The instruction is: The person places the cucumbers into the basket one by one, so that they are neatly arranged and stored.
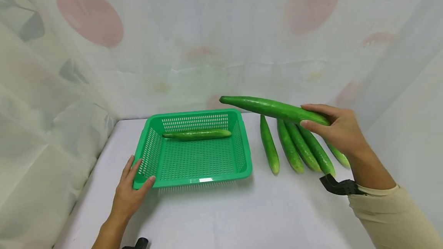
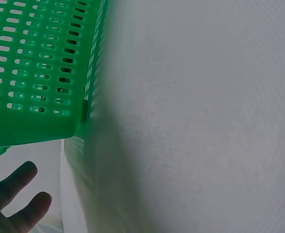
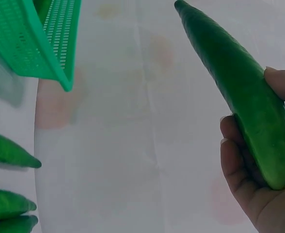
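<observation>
White table (image 1: pixel 221 214) spans lower middle; narrow gap between green basket (image 1: pixel 173 183) and loose cucumbers (image 1: pixel 269 147); patterned cloth (image 1: pixel 207 64) behind back edge. Left hand (image 1: pixel 129 197), fingers spread, at basket's lower-left corner. Right hand (image 1: pixel 340 130) grips raised cucumber (image 1: pixel 270 107), right of centre: glossy, green, dark tip pointing left.

Find the basket (image 1: pixel 166 183) on the left part of the table (image 1: pixel 221 218) — with one cucumber (image 1: pixel 197 134) inside, lying crosswise near the back wall. At the basket's near left corner, see the left hand (image 1: pixel 129 195). To the basket's right, note five cucumbers (image 1: pixel 302 147) side by side. Over their far ends, find another cucumber (image 1: pixel 273 109) in the right hand (image 1: pixel 340 130), tip leftward — and behind everything, hanging cloth (image 1: pixel 207 22).
</observation>
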### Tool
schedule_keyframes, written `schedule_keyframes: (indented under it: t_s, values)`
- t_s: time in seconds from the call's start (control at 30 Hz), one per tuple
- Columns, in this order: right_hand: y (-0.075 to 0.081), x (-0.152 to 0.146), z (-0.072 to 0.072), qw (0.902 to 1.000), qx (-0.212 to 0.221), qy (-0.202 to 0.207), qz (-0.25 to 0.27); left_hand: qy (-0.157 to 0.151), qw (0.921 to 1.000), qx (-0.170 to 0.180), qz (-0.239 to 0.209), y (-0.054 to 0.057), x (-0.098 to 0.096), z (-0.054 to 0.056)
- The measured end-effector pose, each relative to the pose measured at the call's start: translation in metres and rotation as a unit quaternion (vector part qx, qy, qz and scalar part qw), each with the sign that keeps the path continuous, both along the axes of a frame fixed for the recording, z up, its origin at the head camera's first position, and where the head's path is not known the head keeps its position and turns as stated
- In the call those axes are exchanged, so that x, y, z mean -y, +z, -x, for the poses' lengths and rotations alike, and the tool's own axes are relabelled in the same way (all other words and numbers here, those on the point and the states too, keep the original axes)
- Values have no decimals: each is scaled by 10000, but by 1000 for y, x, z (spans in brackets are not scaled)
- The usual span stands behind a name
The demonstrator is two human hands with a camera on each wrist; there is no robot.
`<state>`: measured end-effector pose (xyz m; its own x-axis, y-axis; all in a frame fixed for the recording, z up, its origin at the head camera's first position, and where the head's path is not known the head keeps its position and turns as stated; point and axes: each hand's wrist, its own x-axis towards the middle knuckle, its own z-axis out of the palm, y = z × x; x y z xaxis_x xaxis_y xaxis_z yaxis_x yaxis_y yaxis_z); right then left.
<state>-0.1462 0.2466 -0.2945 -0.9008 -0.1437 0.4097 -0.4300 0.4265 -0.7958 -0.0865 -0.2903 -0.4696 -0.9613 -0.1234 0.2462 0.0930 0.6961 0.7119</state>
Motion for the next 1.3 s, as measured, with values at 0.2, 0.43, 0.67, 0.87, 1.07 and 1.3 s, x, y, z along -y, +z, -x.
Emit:
schedule_keyframes:
  t_s: [0.2,0.43,0.67,0.87,1.07,1.3]
  values:
    - [2,17,9,9996,-45,244,-169,15,10000,2,-20,-2,0,-1]
    - [2,38,18,9975,-46,662,-230,-3,10000,-25,-19,-2,1,0]
    - [-3,65,31,9929,306,1150,-38,-24,9999,-2,-103,-2,1,-1]
    - [-10,85,44,9892,545,1353,103,-2,10000,21,-79,-3,1,0]
    - [-19,104,52,9843,817,1547,222,17,10000,40,-48,-3,0,-1]
    - [-34,127,67,9793,1139,1608,452,36,10000,-2,1,-3,1,1]
